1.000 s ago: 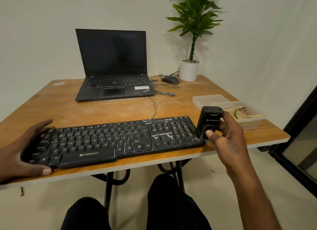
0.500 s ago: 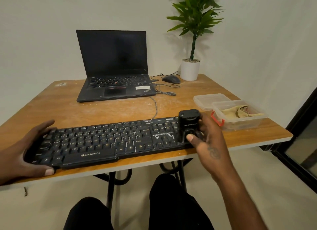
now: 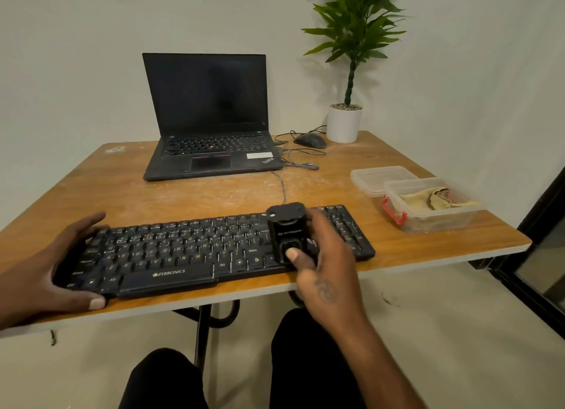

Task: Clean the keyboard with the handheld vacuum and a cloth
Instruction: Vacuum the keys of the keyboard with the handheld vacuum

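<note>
Gripped handheld vacuum (image 3: 289, 233) in right hand (image 3: 324, 265) over keyboard (image 3: 195, 249); steadied its end with left hand (image 3: 46, 271), fingers curled round it.

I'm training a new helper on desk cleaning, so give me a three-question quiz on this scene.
1. True or false: the cloth lies in the clear container.
2. Which hand holds the handheld vacuum?
3. The left hand grips: A) laptop B) keyboard C) mouse

Key: 1 true; 2 the right hand; 3 B
</note>
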`<move>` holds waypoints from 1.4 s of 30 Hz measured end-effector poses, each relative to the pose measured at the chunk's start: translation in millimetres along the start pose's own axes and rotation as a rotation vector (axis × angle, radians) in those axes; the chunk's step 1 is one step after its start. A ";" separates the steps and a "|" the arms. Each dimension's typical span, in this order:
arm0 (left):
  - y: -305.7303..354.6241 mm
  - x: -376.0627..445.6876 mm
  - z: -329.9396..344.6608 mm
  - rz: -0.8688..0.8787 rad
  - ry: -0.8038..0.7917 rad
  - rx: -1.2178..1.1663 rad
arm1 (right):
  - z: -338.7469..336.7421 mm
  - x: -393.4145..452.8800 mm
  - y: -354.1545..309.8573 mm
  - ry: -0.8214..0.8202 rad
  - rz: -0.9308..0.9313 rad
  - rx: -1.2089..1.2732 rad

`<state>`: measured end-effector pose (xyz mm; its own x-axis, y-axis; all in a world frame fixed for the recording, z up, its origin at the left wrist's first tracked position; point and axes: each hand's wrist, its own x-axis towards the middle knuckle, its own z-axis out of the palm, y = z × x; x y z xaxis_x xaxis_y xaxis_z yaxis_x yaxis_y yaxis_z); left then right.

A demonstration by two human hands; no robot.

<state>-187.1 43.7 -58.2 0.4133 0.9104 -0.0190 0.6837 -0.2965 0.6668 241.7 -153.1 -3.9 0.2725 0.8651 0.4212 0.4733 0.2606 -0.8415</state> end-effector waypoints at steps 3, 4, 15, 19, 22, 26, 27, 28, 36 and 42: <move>2.0 -2.3 -0.9 0.038 -0.015 -0.003 | -4.5 2.4 -1.7 -0.034 0.019 0.043; 7.3 -5.2 -0.6 0.048 -0.006 -0.012 | -11.1 4.5 1.3 -0.025 0.040 0.076; 36.5 -19.8 1.3 0.116 -0.009 -0.102 | 4.3 0.8 -3.6 0.009 0.040 0.008; 42.6 -23.4 0.7 0.127 -0.008 -0.107 | -3.6 3.5 -6.5 -0.036 0.044 0.058; 46.3 -25.7 0.0 0.119 -0.007 -0.190 | -29.1 6.7 -0.4 0.028 0.065 0.105; 47.7 -25.8 1.0 0.126 -0.015 -0.206 | -46.1 10.0 5.9 0.159 0.070 0.048; 48.8 -25.6 0.6 0.120 -0.015 -0.204 | -42.9 9.5 5.8 0.166 0.080 0.049; 49.8 -25.6 0.3 0.112 -0.013 -0.200 | -36.9 8.6 6.1 0.159 0.086 0.046; 30.2 -18.3 -7.8 0.041 -0.077 -0.044 | 16.7 -4.8 -13.4 -0.055 -0.011 0.048; 41.3 -27.3 -3.2 0.056 -0.050 -0.073 | -38.0 7.9 -1.5 0.018 0.088 0.155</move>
<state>-172.1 7.5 -27.9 0.4804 0.8769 -0.0158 0.6135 -0.3231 0.7206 275.0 -162.9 13.6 0.3227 0.8799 0.3488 0.3125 0.2489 -0.9167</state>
